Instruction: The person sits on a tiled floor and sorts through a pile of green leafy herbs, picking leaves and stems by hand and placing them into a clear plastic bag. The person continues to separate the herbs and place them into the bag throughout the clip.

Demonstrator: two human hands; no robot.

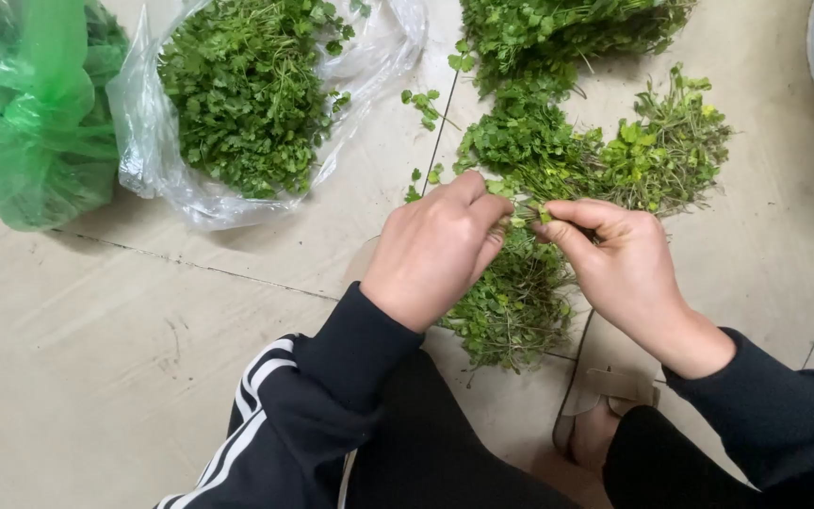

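The leafy herbs point(520, 141) spread on the floor are deep green, with a yellower green clump point(671, 141) at the right. The floor tiles point(96, 358) are pale beige with thin dark joints. One plastic bag point(30, 113) is translucent bright green; the other bag point(157, 160) is clear, showing dark green leaves inside. The sleeves point(313, 415) are black with white stripes, and the sandal point(605, 396) is tan

home floor | beige tiles point(143, 377) | bagged greens point(247, 94) | sandalled foot point(600, 415)
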